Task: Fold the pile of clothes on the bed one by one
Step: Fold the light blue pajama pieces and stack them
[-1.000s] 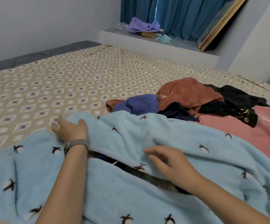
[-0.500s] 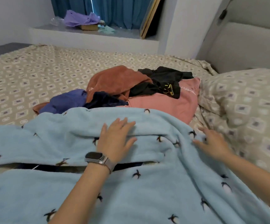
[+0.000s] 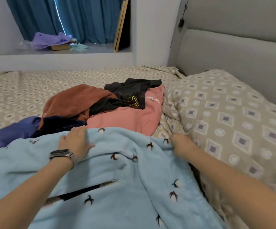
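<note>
The light blue fleece garment [image 3: 117,171] lies spread across the near part of the bed [image 3: 34,90]. The left hand [image 3: 76,142] rests flat on its upper edge, fingers straight. The right hand [image 3: 181,144] sits at the garment's right corner beside the pillow [image 3: 224,116]; motion blur hides its fingers, so its grip cannot be determined. The remaining pile lies just beyond: rust [image 3: 74,101], black [image 3: 127,95], pink [image 3: 130,119], navy [image 3: 59,124] and purple [image 3: 16,129] items.

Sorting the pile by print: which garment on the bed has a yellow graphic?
The black garment lying on top of the pink one, near the pillow; the rust-brown and purple pieces show none.
</note>
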`<state>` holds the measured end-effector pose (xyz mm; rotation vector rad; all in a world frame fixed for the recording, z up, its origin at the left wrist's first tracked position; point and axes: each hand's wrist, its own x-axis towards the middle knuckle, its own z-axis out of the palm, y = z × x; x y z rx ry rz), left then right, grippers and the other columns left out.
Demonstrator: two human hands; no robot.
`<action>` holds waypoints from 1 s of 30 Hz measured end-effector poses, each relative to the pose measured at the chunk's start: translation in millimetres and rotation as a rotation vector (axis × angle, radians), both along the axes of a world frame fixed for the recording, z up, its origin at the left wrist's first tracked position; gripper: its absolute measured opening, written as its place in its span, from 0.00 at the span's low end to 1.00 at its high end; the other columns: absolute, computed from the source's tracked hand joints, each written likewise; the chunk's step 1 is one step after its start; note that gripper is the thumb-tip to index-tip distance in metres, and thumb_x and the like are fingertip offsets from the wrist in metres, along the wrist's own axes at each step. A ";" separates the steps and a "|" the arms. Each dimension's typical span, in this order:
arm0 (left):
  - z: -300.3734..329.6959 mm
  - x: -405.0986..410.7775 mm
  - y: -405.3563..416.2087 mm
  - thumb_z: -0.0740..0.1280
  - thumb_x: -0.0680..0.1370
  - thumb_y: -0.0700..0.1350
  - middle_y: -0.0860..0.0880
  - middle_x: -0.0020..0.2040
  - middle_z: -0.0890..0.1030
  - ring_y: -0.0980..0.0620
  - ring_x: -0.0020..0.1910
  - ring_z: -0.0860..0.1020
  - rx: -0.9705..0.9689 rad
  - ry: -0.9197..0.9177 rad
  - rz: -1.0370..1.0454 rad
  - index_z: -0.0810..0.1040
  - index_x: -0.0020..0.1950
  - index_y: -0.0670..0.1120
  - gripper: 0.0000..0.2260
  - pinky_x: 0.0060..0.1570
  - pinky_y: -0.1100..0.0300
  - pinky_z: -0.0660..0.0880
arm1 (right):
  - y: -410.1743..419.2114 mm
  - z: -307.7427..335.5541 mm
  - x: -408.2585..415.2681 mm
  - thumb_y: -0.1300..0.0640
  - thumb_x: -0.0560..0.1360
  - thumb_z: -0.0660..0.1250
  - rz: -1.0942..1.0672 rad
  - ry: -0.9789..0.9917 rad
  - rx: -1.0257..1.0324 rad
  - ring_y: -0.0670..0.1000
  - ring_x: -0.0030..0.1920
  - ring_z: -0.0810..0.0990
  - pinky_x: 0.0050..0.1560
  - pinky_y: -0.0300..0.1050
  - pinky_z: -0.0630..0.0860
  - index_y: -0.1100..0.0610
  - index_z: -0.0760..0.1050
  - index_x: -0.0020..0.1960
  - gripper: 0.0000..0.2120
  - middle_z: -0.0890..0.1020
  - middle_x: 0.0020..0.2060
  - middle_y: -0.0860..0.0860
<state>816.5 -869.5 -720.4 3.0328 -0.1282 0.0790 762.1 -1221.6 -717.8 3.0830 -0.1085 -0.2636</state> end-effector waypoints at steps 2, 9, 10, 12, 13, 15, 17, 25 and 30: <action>-6.3 13.0 10.1 0.70 0.73 0.60 0.47 0.74 0.66 0.45 0.74 0.62 -0.008 0.019 -0.017 0.60 0.77 0.49 0.37 0.71 0.42 0.57 | -19.3 25.7 18.6 0.65 0.72 0.60 0.024 -0.202 0.186 0.60 0.57 0.78 0.49 0.45 0.70 0.59 0.76 0.47 0.08 0.80 0.54 0.61; 2.2 10.4 19.7 0.78 0.62 0.62 0.46 0.40 0.83 0.45 0.41 0.80 -0.452 0.105 -0.009 0.82 0.44 0.47 0.21 0.43 0.49 0.78 | -68.0 47.6 25.0 0.46 0.70 0.75 -0.026 -0.204 0.431 0.55 0.50 0.78 0.43 0.44 0.64 0.58 0.80 0.50 0.17 0.82 0.45 0.54; 3.4 8.3 20.3 0.79 0.65 0.56 0.46 0.39 0.83 0.46 0.40 0.81 -0.505 0.116 -0.012 0.83 0.44 0.47 0.16 0.40 0.51 0.78 | -67.5 46.2 25.0 0.42 0.67 0.76 -0.055 -0.199 0.452 0.54 0.48 0.78 0.42 0.45 0.66 0.56 0.80 0.48 0.19 0.81 0.43 0.53; 6.1 3.0 24.1 0.78 0.68 0.50 0.48 0.40 0.84 0.47 0.42 0.82 -0.593 0.132 -0.041 0.83 0.45 0.49 0.11 0.39 0.55 0.77 | -63.5 47.2 22.5 0.39 0.64 0.77 -0.098 -0.226 0.532 0.55 0.46 0.79 0.44 0.49 0.71 0.57 0.82 0.46 0.24 0.83 0.42 0.55; 7.3 0.7 27.7 0.78 0.69 0.48 0.50 0.41 0.84 0.48 0.44 0.82 -0.647 0.128 -0.065 0.83 0.45 0.49 0.09 0.40 0.58 0.77 | -61.4 48.2 20.3 0.38 0.62 0.77 -0.108 -0.248 0.567 0.54 0.44 0.80 0.44 0.49 0.73 0.59 0.82 0.46 0.25 0.84 0.41 0.57; 13.9 -9.6 33.5 0.76 0.71 0.49 0.54 0.41 0.85 0.52 0.46 0.83 -0.762 0.110 -0.138 0.83 0.43 0.53 0.03 0.38 0.67 0.75 | -56.6 52.2 13.3 0.37 0.60 0.77 -0.086 -0.278 0.621 0.51 0.38 0.78 0.39 0.48 0.71 0.62 0.82 0.43 0.29 0.82 0.36 0.57; 29.8 -31.2 37.2 0.76 0.70 0.54 0.60 0.38 0.83 0.60 0.41 0.81 -0.779 0.084 -0.286 0.82 0.40 0.60 0.04 0.35 0.72 0.72 | -51.3 59.0 -1.8 0.39 0.58 0.79 -0.018 -0.272 0.649 0.48 0.34 0.73 0.36 0.46 0.67 0.62 0.79 0.38 0.27 0.78 0.32 0.53; 35.4 -156.7 89.0 0.64 0.65 0.55 0.61 0.39 0.76 0.58 0.35 0.76 -0.105 -0.130 -0.591 0.69 0.48 0.59 0.12 0.29 0.64 0.70 | -42.1 70.4 -133.3 0.27 0.55 0.69 0.396 -0.133 0.358 0.41 0.32 0.74 0.32 0.39 0.64 0.40 0.65 0.33 0.22 0.73 0.28 0.39; -10.5 -241.2 122.4 0.67 0.66 0.53 0.60 0.36 0.71 0.62 0.34 0.70 -0.065 -0.030 -0.611 0.67 0.46 0.60 0.12 0.27 0.74 0.58 | -43.3 20.4 -208.2 0.18 0.59 0.58 0.460 -0.041 0.293 0.45 0.41 0.76 0.40 0.45 0.72 0.47 0.72 0.39 0.32 0.77 0.37 0.41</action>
